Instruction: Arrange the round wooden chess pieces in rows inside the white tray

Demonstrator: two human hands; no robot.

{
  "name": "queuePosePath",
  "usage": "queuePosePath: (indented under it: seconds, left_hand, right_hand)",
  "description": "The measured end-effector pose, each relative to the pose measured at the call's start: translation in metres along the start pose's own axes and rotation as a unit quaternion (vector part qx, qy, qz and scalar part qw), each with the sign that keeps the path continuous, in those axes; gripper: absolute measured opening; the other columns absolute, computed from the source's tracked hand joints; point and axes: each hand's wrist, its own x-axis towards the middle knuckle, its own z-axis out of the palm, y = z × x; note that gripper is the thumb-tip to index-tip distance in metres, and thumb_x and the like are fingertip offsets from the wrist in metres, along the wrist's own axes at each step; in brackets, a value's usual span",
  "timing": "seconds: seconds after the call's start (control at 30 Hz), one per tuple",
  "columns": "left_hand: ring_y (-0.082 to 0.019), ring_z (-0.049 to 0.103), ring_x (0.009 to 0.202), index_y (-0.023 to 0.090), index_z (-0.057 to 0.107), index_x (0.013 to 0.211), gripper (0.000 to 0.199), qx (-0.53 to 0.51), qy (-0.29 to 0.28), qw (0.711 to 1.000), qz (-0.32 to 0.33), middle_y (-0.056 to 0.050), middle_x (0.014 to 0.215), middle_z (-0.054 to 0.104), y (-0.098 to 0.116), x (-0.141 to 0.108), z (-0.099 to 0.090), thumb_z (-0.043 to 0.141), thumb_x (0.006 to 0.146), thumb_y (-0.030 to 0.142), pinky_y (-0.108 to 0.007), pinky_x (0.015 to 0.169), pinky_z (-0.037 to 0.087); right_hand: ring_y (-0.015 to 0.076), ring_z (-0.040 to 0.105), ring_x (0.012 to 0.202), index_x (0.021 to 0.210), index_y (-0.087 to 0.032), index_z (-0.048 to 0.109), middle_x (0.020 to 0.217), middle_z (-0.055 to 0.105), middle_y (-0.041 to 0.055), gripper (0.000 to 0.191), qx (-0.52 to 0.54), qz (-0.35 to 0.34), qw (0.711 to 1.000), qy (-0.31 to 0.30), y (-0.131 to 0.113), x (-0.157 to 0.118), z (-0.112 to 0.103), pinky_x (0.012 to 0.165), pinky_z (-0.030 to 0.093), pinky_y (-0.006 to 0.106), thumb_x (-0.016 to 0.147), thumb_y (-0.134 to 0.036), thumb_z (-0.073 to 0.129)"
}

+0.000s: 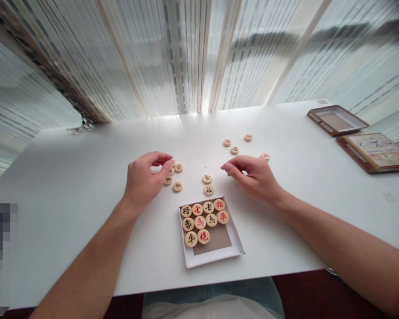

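Observation:
My left hand [148, 175] is at the left of the loose Chinese chess pieces. Its thumb and index finger close on the edge of a red-marked piece [174, 162] that shows only in part. Beside it lie black-marked pieces, one [178, 168] touching the group and another [177, 186] a little apart. My right hand [249, 175] hovers right of two black-marked pieces [207, 178], its thumb and index tips together and no piece showing in them. In front of me, a shallow white box tray [215, 254] has several pieces in rows, including a red cannon piece [204, 236].
Past my right hand lie several loose pieces, among them a red-marked one [227, 142] and another [265, 156] near my knuckles. At the far right are an open box part [335, 128] and a printed box lid [375, 153]. Striped curtains [193, 57] hang behind the white table [86, 177].

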Motion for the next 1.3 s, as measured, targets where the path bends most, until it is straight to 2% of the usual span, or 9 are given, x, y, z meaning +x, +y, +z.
queuePosePath:
  seconds: [0.13,0.37,0.53,0.63,0.73,1.0,1.17,1.3]
  left_hand:
    - [-0.023,0.081,0.092,0.023,0.085,0.102,0.016,0.004,-0.020,1.000,0.017,-0.005,0.101,0.087,-0.002,-0.002,0.002,0.076,0.092,0.030,-0.028,0.067,0.059]
    - [-0.025,0.079,0.092,0.021,0.085,0.107,0.019,0.018,-0.035,0.999,0.010,-0.008,0.108,0.085,-0.007,0.001,0.003,0.074,0.094,0.030,-0.036,0.081,0.063]
    - [-0.029,0.077,0.109,0.019,0.084,0.120,0.029,0.041,-0.082,0.995,0.043,-0.012,0.125,0.081,-0.004,-0.001,0.005,0.067,0.098,0.027,-0.040,0.088,0.064]
    - [-0.032,0.073,0.122,0.016,0.083,0.125,0.032,0.061,-0.111,0.989,0.079,-0.014,0.134,0.078,-0.004,-0.003,0.007,0.063,0.103,0.028,-0.045,0.101,0.062]
    - [-0.033,0.071,0.126,0.015,0.083,0.125,0.033,0.081,-0.130,0.982,0.114,-0.015,0.134,0.077,-0.005,-0.005,0.009,0.059,0.105,0.026,-0.049,0.114,0.056]
    - [-0.029,0.073,0.114,0.018,0.083,0.120,0.027,0.083,-0.121,0.982,0.119,-0.012,0.123,0.078,-0.006,-0.007,0.012,0.063,0.103,0.025,-0.044,0.107,0.058]
    - [-0.033,0.066,0.124,0.018,0.080,0.127,0.031,0.104,-0.128,0.981,0.097,-0.014,0.131,0.074,-0.006,-0.008,0.016,0.061,0.103,0.027,-0.051,0.114,0.053]
    - [-0.033,0.064,0.125,0.018,0.079,0.125,0.031,0.103,-0.138,0.981,0.091,-0.015,0.132,0.071,-0.007,-0.008,0.017,0.058,0.106,0.029,-0.053,0.116,0.050]
  right_hand:
    - [0.0154,0.056,0.061,0.079,-0.017,0.077,0.069,0.072,0.0038,0.032,0.001,0.005,1.000,-0.006,0.001,0.000,0.001,0.057,0.041,0.031,0.102,-0.037,0.066]
    - [0.0155,0.055,0.061,0.080,-0.018,0.077,0.069,0.070,0.0030,0.031,0.004,0.022,1.000,-0.015,0.001,-0.001,0.000,0.057,0.041,0.031,0.101,-0.038,0.067]
    - [0.0158,0.056,0.061,0.079,-0.018,0.077,0.068,0.070,0.0031,0.031,0.005,0.021,1.000,-0.015,-0.001,-0.002,0.000,0.057,0.040,0.031,0.101,-0.038,0.067]
    - [0.0162,0.057,0.061,0.079,-0.018,0.077,0.068,0.070,0.0032,0.031,0.005,0.021,1.000,-0.018,-0.002,-0.002,0.000,0.058,0.040,0.031,0.101,-0.037,0.067]
    - [0.0158,0.056,0.060,0.079,-0.018,0.077,0.067,0.069,0.0027,0.030,0.005,0.025,0.999,-0.022,-0.003,-0.002,0.000,0.057,0.040,0.031,0.101,-0.037,0.067]
    - [0.0139,0.050,0.055,0.079,-0.019,0.077,0.065,0.066,0.0016,0.035,0.008,0.043,0.998,-0.042,-0.003,-0.004,0.000,0.055,0.036,0.031,0.102,-0.043,0.068]
    - [0.0141,0.049,0.054,0.079,-0.019,0.077,0.064,0.066,0.0017,0.039,0.010,0.043,0.998,-0.051,-0.005,-0.004,0.000,0.054,0.037,0.032,0.103,-0.049,0.067]
    - [0.0137,0.049,0.054,0.079,-0.019,0.077,0.064,0.067,0.0017,0.036,0.004,0.036,0.998,-0.053,-0.005,-0.004,0.000,0.054,0.037,0.031,0.103,-0.044,0.067]
